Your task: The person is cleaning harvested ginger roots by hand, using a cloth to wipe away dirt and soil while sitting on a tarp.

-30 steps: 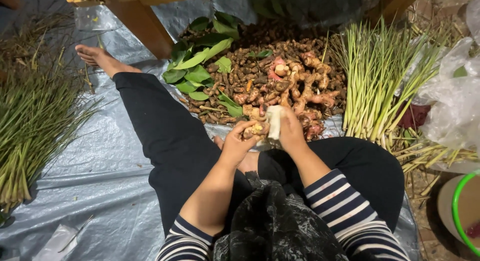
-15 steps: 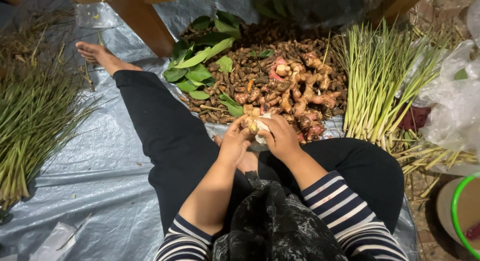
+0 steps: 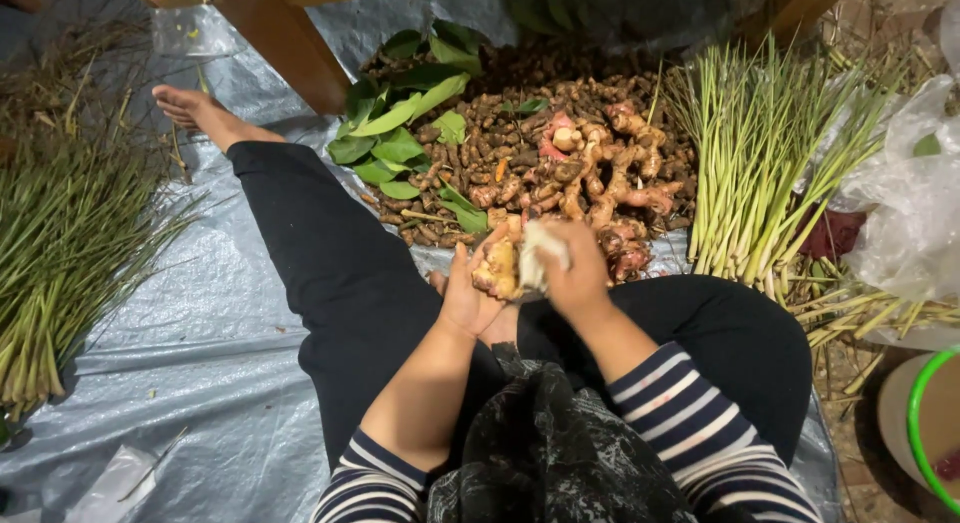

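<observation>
Ginger root [image 3: 497,266], knobbly and pale tan, sits in the left hand [image 3: 472,295], whose fingers curl up around it from below. Position: just above the person's lap, at the near edge of the root pile.

Right hand [image 3: 578,271]: clenched around a pale, off-white piece [image 3: 537,251] (cloth or peeled root, cannot tell which), pressed against the right side of the ginger root. Both hands touch at the root.

Root pile [image 3: 580,173]: a heap of ginger and smaller dark rhizomes, lying on the tarpaulin just beyond the hands; a few pinkish tips show near its centre.

Green leaves [image 3: 405,133]: loose broad leaves, strewn over the far left part of the pile.

Lemongrass stalks [image 3: 760,173]: a fanned bundle, right of the pile, pale bases pointing near.

Thin green stalks [image 3: 60,253]: a second bundle, well apart at the far left of the scene.

Tarpaulin [image 3: 180,363]: grey-blue sheet on the ground, carrying all of the above.

Person: seated on the tarpaulin, black trousers, striped sleeves, one bare foot [image 3: 190,108] stretched toward the far left beside a wooden leg [image 3: 290,48].

Clear plastic bag [image 3: 900,213]: crumpled, at the right edge.

Green-rimmed basin [image 3: 915,423]: near right corner, only partly in view.
</observation>
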